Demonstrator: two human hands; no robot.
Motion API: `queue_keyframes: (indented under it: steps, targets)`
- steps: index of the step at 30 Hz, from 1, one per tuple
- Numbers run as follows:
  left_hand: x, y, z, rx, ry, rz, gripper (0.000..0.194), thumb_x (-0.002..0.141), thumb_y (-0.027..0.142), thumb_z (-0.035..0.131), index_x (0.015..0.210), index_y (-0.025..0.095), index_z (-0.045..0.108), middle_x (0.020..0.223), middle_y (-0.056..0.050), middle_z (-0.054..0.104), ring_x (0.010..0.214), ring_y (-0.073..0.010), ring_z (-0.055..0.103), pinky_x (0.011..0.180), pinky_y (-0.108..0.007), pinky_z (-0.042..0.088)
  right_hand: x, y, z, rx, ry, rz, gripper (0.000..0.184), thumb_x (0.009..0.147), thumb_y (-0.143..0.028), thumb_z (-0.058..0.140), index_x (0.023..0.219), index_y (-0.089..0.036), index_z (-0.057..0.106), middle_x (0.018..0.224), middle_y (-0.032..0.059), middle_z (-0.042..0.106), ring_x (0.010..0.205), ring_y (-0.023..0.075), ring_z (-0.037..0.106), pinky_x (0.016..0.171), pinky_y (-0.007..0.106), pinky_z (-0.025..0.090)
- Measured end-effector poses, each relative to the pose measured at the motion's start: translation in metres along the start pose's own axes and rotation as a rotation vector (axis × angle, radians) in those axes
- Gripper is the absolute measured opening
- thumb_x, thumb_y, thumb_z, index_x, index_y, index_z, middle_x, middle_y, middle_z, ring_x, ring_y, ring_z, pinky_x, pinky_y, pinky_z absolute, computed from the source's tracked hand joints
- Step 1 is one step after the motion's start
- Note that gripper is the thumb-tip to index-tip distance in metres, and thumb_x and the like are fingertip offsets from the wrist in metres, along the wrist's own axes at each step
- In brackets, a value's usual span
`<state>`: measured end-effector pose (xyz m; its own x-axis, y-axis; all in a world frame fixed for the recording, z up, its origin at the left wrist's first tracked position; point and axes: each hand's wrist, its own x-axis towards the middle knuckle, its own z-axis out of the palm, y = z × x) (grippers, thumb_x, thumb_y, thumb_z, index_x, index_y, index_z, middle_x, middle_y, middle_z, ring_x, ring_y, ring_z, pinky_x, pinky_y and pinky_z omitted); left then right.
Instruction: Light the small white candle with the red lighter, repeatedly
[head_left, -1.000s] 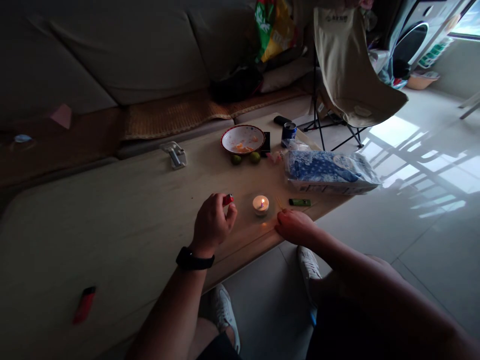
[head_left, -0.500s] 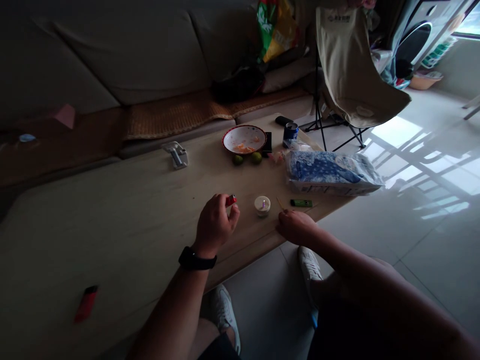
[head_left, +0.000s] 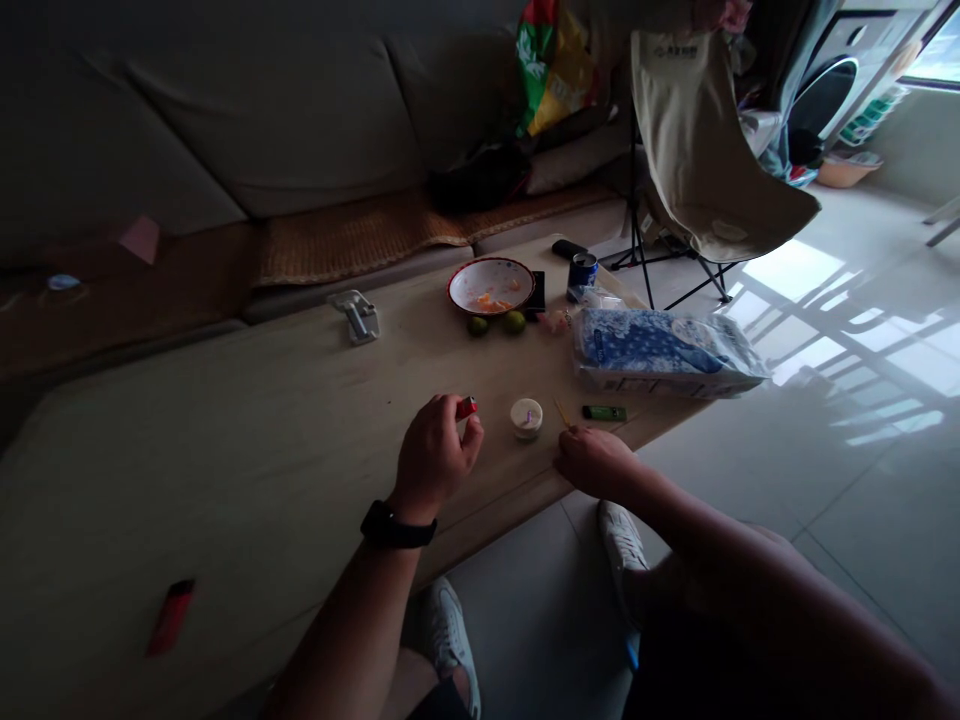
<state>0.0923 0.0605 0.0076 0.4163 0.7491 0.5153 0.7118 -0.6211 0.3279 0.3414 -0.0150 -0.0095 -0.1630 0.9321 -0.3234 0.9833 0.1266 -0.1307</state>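
My left hand (head_left: 435, 450), a black watch on its wrist, is closed around a red lighter (head_left: 466, 407), whose metal top points right. To its right, on the table, stands a small round white tub (head_left: 526, 419) with a little purple piece (head_left: 529, 417) on its top. Beyond the tub my right hand (head_left: 592, 458) is closed at the table's front edge, its fingertips pinching thin yellowish sticks (head_left: 562, 411), like toothpicks. A green lighter (head_left: 604, 412) lies just past that hand.
A blue-and-white tissue pack (head_left: 667, 350) lies at the table's right end. Behind are a plate (head_left: 491, 308) with orange scraps, two green fruits (head_left: 514, 322) and a blue can (head_left: 581, 275). Another red lighter (head_left: 171, 617) lies front left. A folding chair (head_left: 697, 160) stands beyond.
The purple piece on the tub stood more upright before and now looks lower and tilted. Both hands keep nearly the same places; the whole view has shifted slightly.
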Motion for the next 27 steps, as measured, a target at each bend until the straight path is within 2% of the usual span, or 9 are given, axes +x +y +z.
queue_keyframes:
  steps: [10,14,20,27]
  targets:
    - [0.000,0.001,0.000,0.008,0.004,0.004,0.010,0.096,0.027,0.052,0.102,0.020,0.051,0.093,-0.008,0.064,0.086,-0.0230,0.062,0.079,-0.038,0.052,0.001,0.001,0.004,-0.010,0.042,-0.034,0.024,0.098,-0.029,0.050,0.102,-0.013,0.068,0.102,0.0160,0.073,0.094,0.0263,0.072,0.080,0.032,0.051]
    - [0.000,0.001,0.000,0.007,0.005,0.003,0.009,0.096,0.027,0.051,0.102,0.021,0.050,0.093,-0.008,0.063,0.086,-0.0229,0.061,0.079,-0.038,0.052,0.000,0.002,-0.002,0.025,0.031,-0.016,0.025,0.098,-0.030,0.050,0.100,-0.014,0.068,0.102,0.0151,0.073,0.094,0.0249,0.071,0.080,0.031,0.049]
    - [0.000,0.004,0.001,0.011,0.010,0.023,0.009,0.096,0.028,0.052,0.100,0.021,0.050,0.091,-0.008,0.063,0.085,-0.0234,0.061,0.078,-0.037,0.051,-0.003,0.005,-0.013,0.101,0.188,-0.001,0.022,0.099,-0.033,0.052,0.103,-0.018,0.067,0.108,0.0108,0.071,0.100,0.0213,0.066,0.083,0.028,0.045]
    - [-0.001,0.007,0.001,-0.002,-0.005,0.007,0.010,0.097,0.029,0.051,0.100,0.020,0.050,0.091,-0.008,0.063,0.086,-0.0229,0.060,0.080,-0.038,0.051,-0.003,0.005,-0.012,0.095,0.181,-0.012,0.020,0.098,-0.034,0.054,0.101,-0.018,0.067,0.106,0.0099,0.069,0.097,0.0206,0.065,0.081,0.028,0.043]
